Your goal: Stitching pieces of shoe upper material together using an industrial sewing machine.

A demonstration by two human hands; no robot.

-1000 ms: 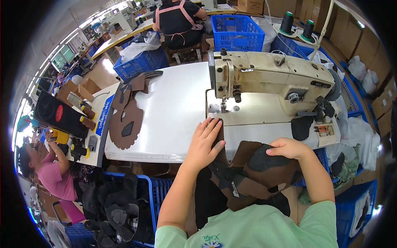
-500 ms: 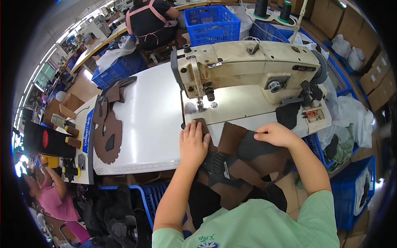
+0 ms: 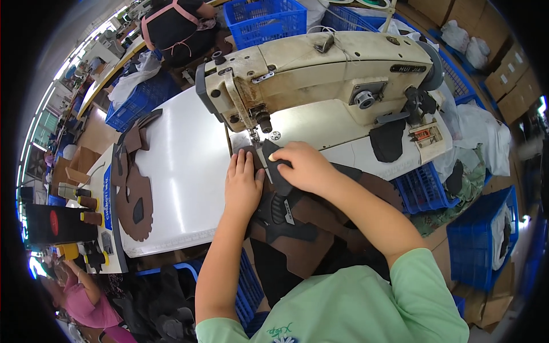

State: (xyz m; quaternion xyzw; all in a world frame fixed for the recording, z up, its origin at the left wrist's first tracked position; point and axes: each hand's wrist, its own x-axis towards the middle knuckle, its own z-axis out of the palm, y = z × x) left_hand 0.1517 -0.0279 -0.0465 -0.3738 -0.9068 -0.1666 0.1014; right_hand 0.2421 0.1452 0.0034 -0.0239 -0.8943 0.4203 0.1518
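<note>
Strip lights (image 3: 62, 71) glow at left — a greenish window (image 3: 43, 128), tan floor (image 3: 91, 132) — and cardboard boxes (image 3: 509, 73) stand at right.

Presser foot (image 3: 254, 136): too small to tell whether it touches the material. Right hand (image 3: 303, 167) covers part of the dark grey piece (image 3: 276, 178); right forearm (image 3: 377, 214) hides some of the brown material (image 3: 306, 251). Co-worker in pink-strapped apron (image 3: 174, 34): head cut off by upper edge. Person in pink (image 3: 88, 306), lower left: blurred.

Room over white tabletop (image 3: 180, 171); sewing machine (image 3: 309, 74) blocks ahead.
</note>
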